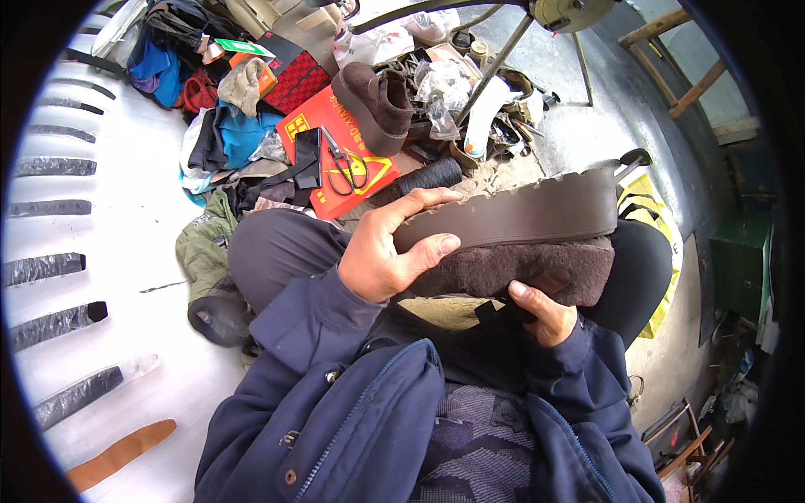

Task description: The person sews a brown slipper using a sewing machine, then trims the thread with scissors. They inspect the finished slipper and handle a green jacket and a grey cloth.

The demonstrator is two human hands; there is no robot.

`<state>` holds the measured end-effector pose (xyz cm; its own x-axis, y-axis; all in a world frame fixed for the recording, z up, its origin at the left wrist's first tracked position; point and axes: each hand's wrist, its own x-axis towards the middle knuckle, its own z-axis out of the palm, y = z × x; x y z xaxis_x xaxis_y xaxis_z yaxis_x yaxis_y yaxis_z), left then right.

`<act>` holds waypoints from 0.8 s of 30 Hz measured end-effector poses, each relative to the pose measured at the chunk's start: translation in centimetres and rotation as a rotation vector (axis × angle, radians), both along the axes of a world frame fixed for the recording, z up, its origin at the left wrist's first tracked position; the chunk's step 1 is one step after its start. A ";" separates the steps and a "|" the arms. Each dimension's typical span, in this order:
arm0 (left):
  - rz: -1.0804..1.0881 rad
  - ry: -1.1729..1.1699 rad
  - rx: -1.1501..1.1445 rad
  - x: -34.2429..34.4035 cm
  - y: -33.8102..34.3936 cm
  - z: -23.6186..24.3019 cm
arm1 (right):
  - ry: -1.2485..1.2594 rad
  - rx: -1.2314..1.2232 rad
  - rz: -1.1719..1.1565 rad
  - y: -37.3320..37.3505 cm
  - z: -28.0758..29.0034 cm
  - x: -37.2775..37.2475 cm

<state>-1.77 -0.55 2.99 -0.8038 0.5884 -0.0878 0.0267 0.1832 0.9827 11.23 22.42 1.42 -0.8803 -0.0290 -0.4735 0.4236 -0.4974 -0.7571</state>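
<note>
A dark brown fuzzy shoe [528,264] with a thick brown sole [520,210] lies across my lap, turned sole upward. My left hand [394,243] is wrapped round one end, thumb along the seam between sole and upper. At the other end, my right hand [545,314] grips the fuzzy upper from below, thumb on top and its other fingers hidden. Beyond my knees a matching brown shoe [381,105] sits on a red box [323,117]. Black-handled scissors [345,172] lie on that box, and a spool of black thread [429,176] rests beside it.
Clothes and bags [243,138] are heaped at the far left. Plastic bags [440,96] and loose tools crowd the middle, under a metal stand's leg [495,71]. A yellow striped bag [658,226] is by my right knee. Along the left lie dark strips [54,327] and a brown insole-shaped piece [122,453].
</note>
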 end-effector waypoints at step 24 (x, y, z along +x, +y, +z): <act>0.097 0.431 -0.181 1.4 -1.1 -1.2 | 0.104 -0.194 -0.048 -2.4 -0.9 -1.5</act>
<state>-0.40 -1.67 1.77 -0.8398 0.5151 0.1715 0.3993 0.3720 0.8380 9.73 20.00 0.48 -0.9268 -0.0675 -0.3695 0.3204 -0.6556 -0.6837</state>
